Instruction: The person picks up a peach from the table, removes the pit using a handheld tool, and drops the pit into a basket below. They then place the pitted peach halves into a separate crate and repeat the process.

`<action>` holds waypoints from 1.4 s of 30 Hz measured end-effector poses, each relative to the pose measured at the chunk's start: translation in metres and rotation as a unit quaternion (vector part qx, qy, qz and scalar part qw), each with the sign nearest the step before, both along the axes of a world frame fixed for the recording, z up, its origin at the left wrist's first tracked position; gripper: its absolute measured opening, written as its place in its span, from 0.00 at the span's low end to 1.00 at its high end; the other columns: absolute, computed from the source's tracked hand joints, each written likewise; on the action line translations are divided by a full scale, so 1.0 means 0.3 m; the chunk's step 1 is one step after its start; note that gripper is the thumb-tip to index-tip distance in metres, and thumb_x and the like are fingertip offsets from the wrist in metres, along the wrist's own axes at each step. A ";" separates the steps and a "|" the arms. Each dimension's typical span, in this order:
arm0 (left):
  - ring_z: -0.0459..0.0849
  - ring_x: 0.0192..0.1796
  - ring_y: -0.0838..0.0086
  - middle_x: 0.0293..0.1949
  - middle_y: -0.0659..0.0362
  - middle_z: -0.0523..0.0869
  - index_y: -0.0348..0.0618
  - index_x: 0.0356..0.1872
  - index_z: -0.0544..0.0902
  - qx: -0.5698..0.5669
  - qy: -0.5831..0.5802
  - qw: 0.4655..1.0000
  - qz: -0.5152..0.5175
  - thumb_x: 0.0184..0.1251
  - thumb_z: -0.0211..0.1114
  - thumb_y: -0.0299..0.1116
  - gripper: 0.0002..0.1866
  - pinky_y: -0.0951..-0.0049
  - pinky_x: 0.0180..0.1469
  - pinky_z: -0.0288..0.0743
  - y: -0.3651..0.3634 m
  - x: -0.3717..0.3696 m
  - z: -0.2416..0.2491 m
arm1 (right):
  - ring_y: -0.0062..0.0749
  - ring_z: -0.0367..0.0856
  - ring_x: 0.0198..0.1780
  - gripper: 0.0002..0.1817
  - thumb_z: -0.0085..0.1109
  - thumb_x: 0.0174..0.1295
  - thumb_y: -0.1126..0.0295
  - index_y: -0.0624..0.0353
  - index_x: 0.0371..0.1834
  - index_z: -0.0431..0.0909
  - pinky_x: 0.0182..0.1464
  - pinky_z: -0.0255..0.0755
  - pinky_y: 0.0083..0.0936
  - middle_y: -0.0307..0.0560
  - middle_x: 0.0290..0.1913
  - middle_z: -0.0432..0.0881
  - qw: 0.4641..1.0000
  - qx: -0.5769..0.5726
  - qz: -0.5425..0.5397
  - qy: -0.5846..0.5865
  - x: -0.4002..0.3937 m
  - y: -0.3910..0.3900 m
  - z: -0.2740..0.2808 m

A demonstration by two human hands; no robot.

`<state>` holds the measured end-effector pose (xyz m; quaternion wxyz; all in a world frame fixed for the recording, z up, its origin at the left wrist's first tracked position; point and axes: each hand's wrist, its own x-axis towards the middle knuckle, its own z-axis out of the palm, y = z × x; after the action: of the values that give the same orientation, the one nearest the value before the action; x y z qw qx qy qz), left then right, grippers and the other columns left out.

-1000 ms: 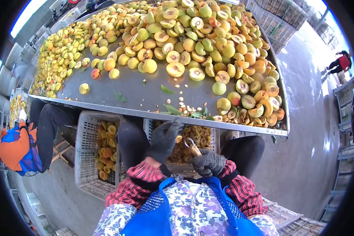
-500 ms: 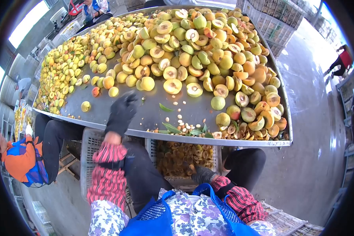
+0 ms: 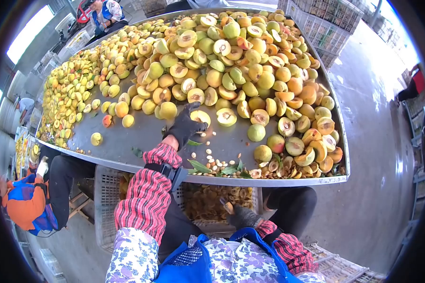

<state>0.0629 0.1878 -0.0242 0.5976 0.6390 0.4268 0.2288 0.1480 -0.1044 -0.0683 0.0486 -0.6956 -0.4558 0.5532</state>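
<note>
On the metal table (image 3: 146, 134), my left hand (image 3: 187, 125) in a dark glove has its fingers around the edge of a halved yellow fruit (image 3: 201, 118). More whole and halved fruits (image 3: 222, 61) are heaped beyond it. Loose pits (image 3: 208, 158) and green leaves (image 3: 199, 166) lie near the front edge. My right hand (image 3: 244, 218), in a grey glove, is closed around a small tool with a brownish handle (image 3: 227, 206), below the table edge. Beside it is a crate of fruit pieces (image 3: 208, 200); the tool's far end is hard to make out.
Another plastic crate (image 3: 109, 200) stands under the table by my left leg. A person in orange and blue (image 3: 28, 203) sits at the left, and another person (image 3: 107, 16) is behind the table. Stacked crates (image 3: 323, 33) stand at the back right.
My left hand has moved right across the table and closed on a halved fruit. My right hand stays low by the crate, and its tool now shows more clearly. The view has shifted slightly.
</note>
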 end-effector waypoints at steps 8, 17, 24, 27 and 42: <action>0.77 0.39 0.74 0.40 0.57 0.76 0.39 0.45 0.71 -0.090 -0.160 0.983 0.028 0.46 0.63 0.22 0.21 0.75 0.41 0.77 -0.366 -0.117 0.017 | 0.38 0.77 0.30 0.20 0.58 0.50 0.65 0.63 0.43 0.66 0.33 0.70 0.32 0.52 0.29 0.76 0.924 0.219 -0.257 0.180 0.016 0.041 0.175; 0.77 0.43 0.74 0.41 0.56 0.77 0.37 0.46 0.72 -0.274 -0.290 0.915 0.063 0.54 0.58 0.24 0.16 0.74 0.47 0.72 -0.575 -0.117 0.086 | 0.35 0.75 0.38 0.27 0.60 0.50 0.68 0.65 0.52 0.63 0.39 0.69 0.28 0.53 0.37 0.75 0.874 0.284 -0.336 0.207 -0.022 0.066 0.197; 0.75 0.49 0.70 0.47 0.54 0.76 0.37 0.52 0.69 -0.301 -0.335 0.893 0.005 0.65 0.47 0.31 0.15 0.71 0.54 0.69 -0.608 -0.142 -0.013 | 0.20 0.71 0.24 0.17 0.58 0.52 0.69 0.61 0.44 0.67 0.23 0.67 0.21 0.41 0.27 0.74 0.903 0.315 -0.279 0.081 -0.012 0.053 0.205; 0.76 0.49 0.68 0.47 0.53 0.76 0.38 0.52 0.69 -0.437 -0.427 0.789 0.058 0.68 0.44 0.36 0.17 0.69 0.54 0.69 -0.617 -0.148 0.022 | 0.31 0.74 0.29 0.18 0.58 0.52 0.66 0.63 0.44 0.67 0.29 0.68 0.27 0.48 0.30 0.75 0.910 0.332 -0.244 0.033 -0.004 0.008 0.273; 0.74 0.51 0.69 0.50 0.53 0.75 0.34 0.53 0.69 -0.249 -0.421 0.872 0.034 0.67 0.45 0.39 0.20 0.69 0.54 0.67 -0.699 -0.157 0.064 | 0.57 0.75 0.34 0.15 0.51 0.55 0.64 0.65 0.37 0.67 0.34 0.68 0.42 0.62 0.28 0.75 0.934 0.328 -0.138 -0.027 -0.078 -0.032 0.231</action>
<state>0.0159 -0.0219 -0.0049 0.8519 0.2977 0.1993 0.3822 0.1245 -0.1140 0.0008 0.3378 -0.7117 -0.5123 0.3420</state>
